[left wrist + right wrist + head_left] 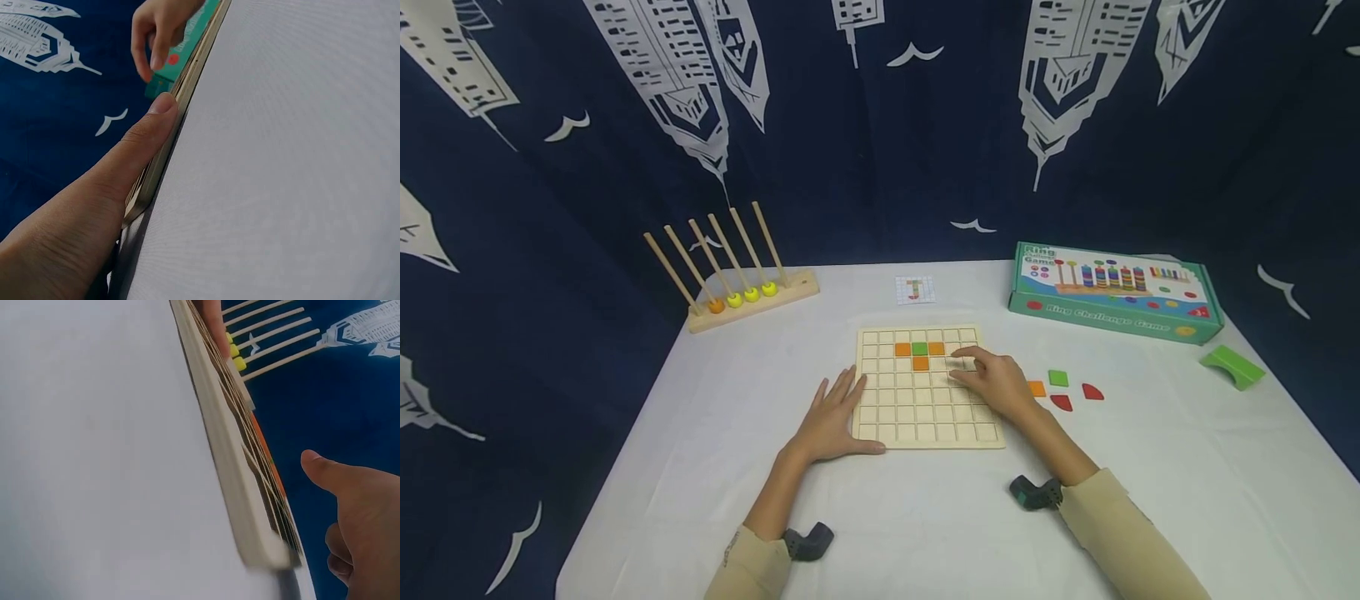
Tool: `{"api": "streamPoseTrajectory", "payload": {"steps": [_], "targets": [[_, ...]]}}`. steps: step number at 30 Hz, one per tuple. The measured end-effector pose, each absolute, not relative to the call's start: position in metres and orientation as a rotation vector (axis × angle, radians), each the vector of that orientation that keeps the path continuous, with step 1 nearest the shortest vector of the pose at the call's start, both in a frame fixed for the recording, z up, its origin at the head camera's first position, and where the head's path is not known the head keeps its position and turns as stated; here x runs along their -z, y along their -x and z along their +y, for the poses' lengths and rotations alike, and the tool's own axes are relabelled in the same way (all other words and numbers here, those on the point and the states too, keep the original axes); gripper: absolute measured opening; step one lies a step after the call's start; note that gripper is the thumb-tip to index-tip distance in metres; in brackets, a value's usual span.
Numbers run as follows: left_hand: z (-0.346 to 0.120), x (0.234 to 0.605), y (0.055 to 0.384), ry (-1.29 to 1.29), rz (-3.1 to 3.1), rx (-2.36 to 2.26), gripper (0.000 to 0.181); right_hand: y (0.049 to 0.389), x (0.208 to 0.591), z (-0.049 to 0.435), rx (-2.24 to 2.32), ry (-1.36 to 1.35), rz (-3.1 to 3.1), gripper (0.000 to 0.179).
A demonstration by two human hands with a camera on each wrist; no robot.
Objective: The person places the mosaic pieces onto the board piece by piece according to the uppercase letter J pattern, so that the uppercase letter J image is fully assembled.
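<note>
A pale wooden grid board (907, 414) lies on the white table. Set in its upper squares are several tiles in a T: a green tile (920, 348) between two orange ones, and an orange tile (921, 363) below. My left hand (829, 423) rests at the board's left edge, fingers spread, its thumb (140, 134) along the near edge. Over the board's right side hovers my right hand (996, 383), thumb and forefinger apart, nothing visible between them. Right of it lie an orange tile (1037, 389), a green tile (1057, 378) and two red quarter-round pieces (1093, 392).
Beyond the board lies a small pattern card (915, 290). A peg stand (756, 307) with beads on several rods stands at the back left. At the back right are a green game box (1108, 292) and a green arch block (1232, 367). A dark patterned cloth (880, 167) hangs behind.
</note>
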State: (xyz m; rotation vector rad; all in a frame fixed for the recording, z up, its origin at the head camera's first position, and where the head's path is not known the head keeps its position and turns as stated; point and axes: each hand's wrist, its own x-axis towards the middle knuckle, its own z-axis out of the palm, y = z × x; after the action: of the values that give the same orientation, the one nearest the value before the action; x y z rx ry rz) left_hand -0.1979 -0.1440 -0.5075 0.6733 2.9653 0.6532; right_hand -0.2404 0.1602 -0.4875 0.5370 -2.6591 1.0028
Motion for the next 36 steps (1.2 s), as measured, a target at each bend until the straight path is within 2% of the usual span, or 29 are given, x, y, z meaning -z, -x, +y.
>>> {"api": "streamPoseTrajectory", "payload": {"steps": [12,22,36], "targets": [[-0.144,0.506,0.199,-0.672,2.962,-0.655,0.125,0.223,0.485,0.231,-0.868,-0.439,-2.589,0.030],[-0.145,0.507,0.198,-0.671,2.960,-0.652,0.126,0.216,0.484,0.283,-0.799,-0.227,-2.633,0.030],[-0.145,0.510,0.199,-0.672,2.970,-0.656,0.126,0.209,0.498,0.306,-0.799,-0.251,-2.735,0.033]]}}
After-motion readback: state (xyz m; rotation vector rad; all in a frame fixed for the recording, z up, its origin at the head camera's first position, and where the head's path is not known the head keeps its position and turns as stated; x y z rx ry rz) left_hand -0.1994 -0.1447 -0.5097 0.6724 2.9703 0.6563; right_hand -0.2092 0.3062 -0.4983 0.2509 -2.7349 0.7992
